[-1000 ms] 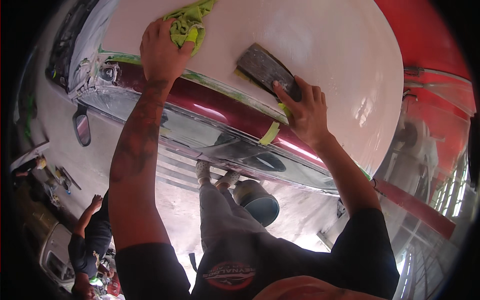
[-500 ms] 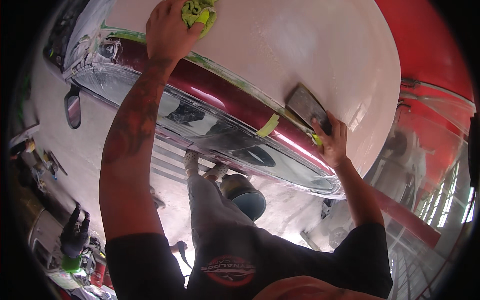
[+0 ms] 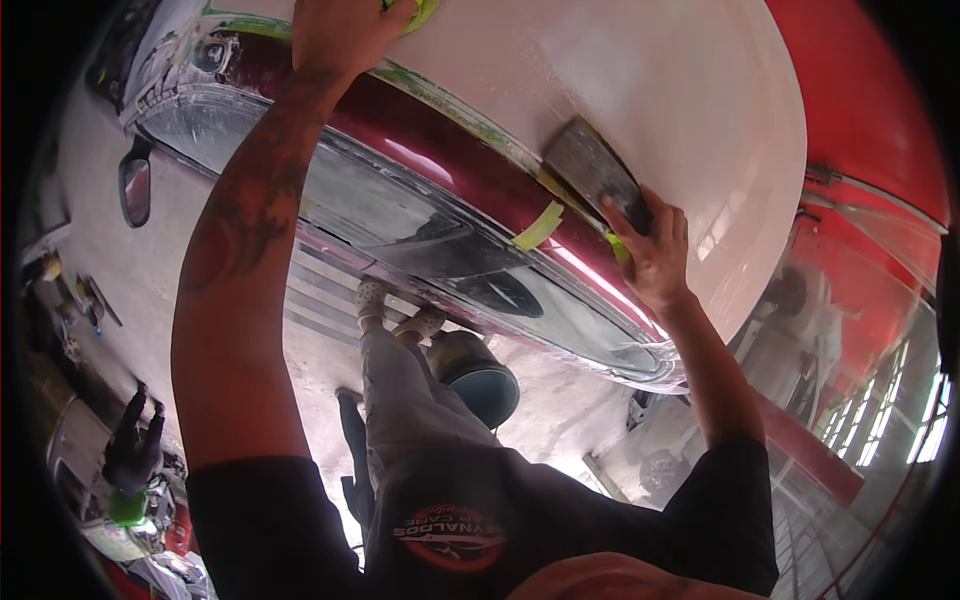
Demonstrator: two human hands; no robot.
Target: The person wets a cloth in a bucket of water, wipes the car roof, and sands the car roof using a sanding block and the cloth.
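Note:
My left hand (image 3: 345,30) is at the far edge of the view, closed round a yellow-green cloth (image 3: 422,14) against the pinkish-white car roof (image 3: 680,110). Part of that hand and the cloth is cut off by the frame. In my right hand (image 3: 655,250) is a long grey sanding block (image 3: 596,172), lying along the roof next to its dark red edge strip (image 3: 450,165). A yellow-green piece of something shows by the right thumb. A short strip of yellow-green masking tape (image 3: 539,226) sticks to the red strip, just left of the block.
Dusty side windows (image 3: 400,215) and a wing mirror (image 3: 135,188) lie nearer me. A dark bucket (image 3: 475,380) stands on the floor by my feet. Red bodywork or panelling (image 3: 860,100) rises at the right. Another person (image 3: 132,450) is at the lower left.
My right hand has slid the sanding block leftward and farther away over the roof. The view has shifted a little, so my left hand and the cloth sit more out of frame.

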